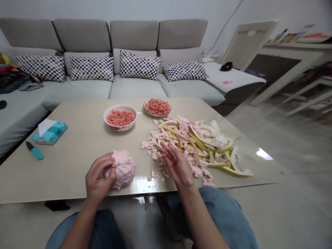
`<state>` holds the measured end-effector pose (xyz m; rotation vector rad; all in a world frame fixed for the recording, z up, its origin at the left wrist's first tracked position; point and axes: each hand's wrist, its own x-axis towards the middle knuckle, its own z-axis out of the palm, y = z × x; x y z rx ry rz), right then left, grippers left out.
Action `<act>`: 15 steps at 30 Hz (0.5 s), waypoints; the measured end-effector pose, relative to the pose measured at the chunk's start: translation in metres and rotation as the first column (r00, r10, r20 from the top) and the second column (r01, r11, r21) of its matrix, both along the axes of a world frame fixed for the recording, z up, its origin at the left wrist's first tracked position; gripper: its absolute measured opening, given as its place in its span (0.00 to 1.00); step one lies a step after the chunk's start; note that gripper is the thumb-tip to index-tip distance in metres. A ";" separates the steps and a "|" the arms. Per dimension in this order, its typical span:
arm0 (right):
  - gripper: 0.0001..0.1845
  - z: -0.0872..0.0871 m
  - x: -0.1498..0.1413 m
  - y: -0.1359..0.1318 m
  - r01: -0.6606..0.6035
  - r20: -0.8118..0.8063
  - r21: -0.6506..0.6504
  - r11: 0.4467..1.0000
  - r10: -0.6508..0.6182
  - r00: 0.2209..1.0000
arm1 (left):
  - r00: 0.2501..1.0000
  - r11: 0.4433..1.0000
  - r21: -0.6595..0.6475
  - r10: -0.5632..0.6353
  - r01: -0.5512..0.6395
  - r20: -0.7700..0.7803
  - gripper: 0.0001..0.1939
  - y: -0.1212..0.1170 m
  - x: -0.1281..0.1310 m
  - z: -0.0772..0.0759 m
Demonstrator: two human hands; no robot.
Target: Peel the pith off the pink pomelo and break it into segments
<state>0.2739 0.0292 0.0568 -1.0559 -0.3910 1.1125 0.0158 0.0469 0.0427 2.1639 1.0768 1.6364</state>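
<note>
A peeled pomelo [123,170], still covered in pink pith, sits near the table's front edge. My left hand [100,174] is at its left side, fingers curled and thumb and fingertips against the pith. To the right, my right hand [178,166] is held up with its fingers stretched out and nothing in it. It is just in front of a heap of pomelo peel [197,140], made of yellow-green rind strips and torn pink pith. A few small pith scraps [152,174] lie between the fruit and my right hand.
A bowl of pink pomelo flesh [120,118] and a plate of the same flesh [157,107] stand farther back. At the left lie a tissue pack [50,132] and a teal-handled knife [35,151]. A grey sofa [137,86] stands behind the table [83,138].
</note>
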 end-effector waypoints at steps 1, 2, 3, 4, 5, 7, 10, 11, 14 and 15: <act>0.21 0.001 -0.009 -0.002 -0.053 0.063 -0.005 0.999 0.053 0.997 | 1.000 1.000 -0.005 -0.001 0.001 -0.004 0.11 0.000 0.000 0.000; 0.22 0.002 -0.020 -0.005 -0.131 0.172 -0.008 0.991 0.130 0.976 | 1.000 1.000 -0.007 -0.002 0.002 -0.007 0.11 0.000 0.000 0.000; 0.22 0.003 -0.032 -0.008 -0.245 0.307 -0.007 0.970 0.235 0.922 | 1.000 1.000 -0.008 -0.002 0.002 -0.009 0.11 0.000 0.000 0.000; 0.20 0.005 -0.043 -0.011 -0.339 0.462 0.006 0.941 0.298 0.835 | 1.000 1.000 -0.007 -0.005 0.005 -0.010 0.11 -0.001 -0.001 0.000; 0.18 0.008 -0.053 -0.014 -0.397 0.612 0.033 0.917 0.295 0.734 | 1.000 1.000 -0.004 -0.009 0.009 -0.009 0.11 -0.001 -0.001 0.000; 0.15 0.015 -0.067 -0.015 -0.465 0.843 0.099 0.880 0.174 0.508 | 1.000 1.000 0.006 -0.018 0.018 -0.010 0.11 -0.003 -0.001 0.001; 0.12 0.026 -0.075 -0.011 -0.496 0.983 0.120 0.860 -0.032 0.182 | 0.999 0.999 0.011 -0.031 0.031 -0.022 0.12 -0.004 0.000 0.003; 0.10 0.029 -0.076 -0.009 -0.496 0.995 0.090 0.864 -0.059 0.077 | 0.999 0.999 0.010 -0.032 0.033 -0.026 0.12 -0.004 0.000 0.003; 0.05 0.038 -0.081 -0.005 -0.472 0.974 -0.012 0.882 -0.097 -0.207 | 0.999 0.999 0.009 -0.034 0.034 -0.032 0.13 -0.004 0.002 0.004; 0.05 0.039 -0.083 -0.004 -0.455 0.952 -0.022 0.890 -0.119 -0.280 | 0.999 0.999 0.011 -0.033 0.034 -0.032 0.13 -0.004 0.002 0.005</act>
